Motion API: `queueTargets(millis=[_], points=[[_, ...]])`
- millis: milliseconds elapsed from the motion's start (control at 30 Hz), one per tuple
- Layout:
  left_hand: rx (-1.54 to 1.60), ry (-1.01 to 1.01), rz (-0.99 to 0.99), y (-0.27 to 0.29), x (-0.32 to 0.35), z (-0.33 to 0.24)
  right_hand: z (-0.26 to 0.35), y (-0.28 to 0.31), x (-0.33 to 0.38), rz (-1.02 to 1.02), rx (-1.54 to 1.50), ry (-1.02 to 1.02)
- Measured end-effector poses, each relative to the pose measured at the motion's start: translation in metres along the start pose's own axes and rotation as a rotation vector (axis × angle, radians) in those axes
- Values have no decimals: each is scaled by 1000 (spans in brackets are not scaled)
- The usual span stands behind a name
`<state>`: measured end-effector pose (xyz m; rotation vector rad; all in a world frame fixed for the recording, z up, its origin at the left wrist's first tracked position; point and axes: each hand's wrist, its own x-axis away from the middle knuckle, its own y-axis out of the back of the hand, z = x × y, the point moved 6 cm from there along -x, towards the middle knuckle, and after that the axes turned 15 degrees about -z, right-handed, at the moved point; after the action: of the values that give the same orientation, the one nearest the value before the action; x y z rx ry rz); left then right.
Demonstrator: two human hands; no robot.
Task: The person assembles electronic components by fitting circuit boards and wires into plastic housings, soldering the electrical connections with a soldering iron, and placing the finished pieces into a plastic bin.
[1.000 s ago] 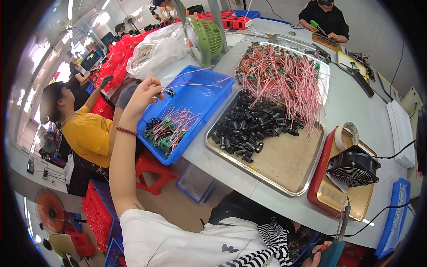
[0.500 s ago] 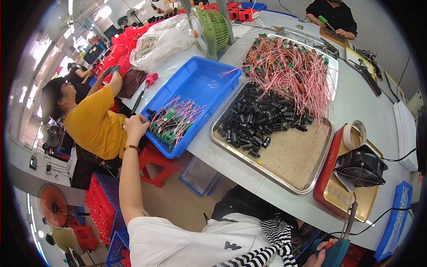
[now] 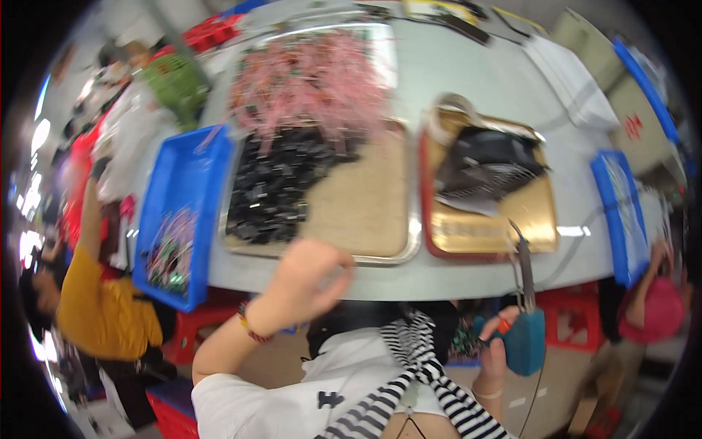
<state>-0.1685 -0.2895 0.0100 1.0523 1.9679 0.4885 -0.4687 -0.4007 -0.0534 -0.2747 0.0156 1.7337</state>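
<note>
My left hand (image 3: 311,282) is raised at the near edge of the metal tray (image 3: 414,219). Motion smears its fingers, so whether they are closed or hold anything is unclear. On that tray lies a heap of small black plastic parts (image 3: 270,194). My right hand (image 3: 499,347) grips a soldering gun (image 3: 525,340) by its teal handle, low at the right beside the table edge. Its metal tip points up toward a red-rimmed gold tray (image 3: 534,227). A blue bin (image 3: 196,234) at the left holds green circuit boards with red and white wires (image 3: 172,252).
Behind the black parts, a big pile of wired boards (image 3: 311,77) covers a white tray. A black fan (image 3: 486,164) and a tape roll (image 3: 446,117) sit on the gold tray. Co-workers sit at the left, in a yellow shirt (image 3: 99,304), and at the right, wearing a pink hat (image 3: 658,311).
My left hand has left the blue bin and come right, to the front of the metal tray. The view has swung right. My right hand still holds the soldering gun.
</note>
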Motion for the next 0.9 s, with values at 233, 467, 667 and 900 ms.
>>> queueTargets(millis=[233,467,667,900], points=[[425,-488,238,-151,28,-109,16,7,-6,-39,-599,-109],[462,-480,137,-187,34,-118,31,34,0,-19,-723,-39],[348,-584,-35,-178,39,-114,42,40,1,-40,-767,12],[784,-35,24,-200,44,-100,52,40,-4,-110,-747,108]])
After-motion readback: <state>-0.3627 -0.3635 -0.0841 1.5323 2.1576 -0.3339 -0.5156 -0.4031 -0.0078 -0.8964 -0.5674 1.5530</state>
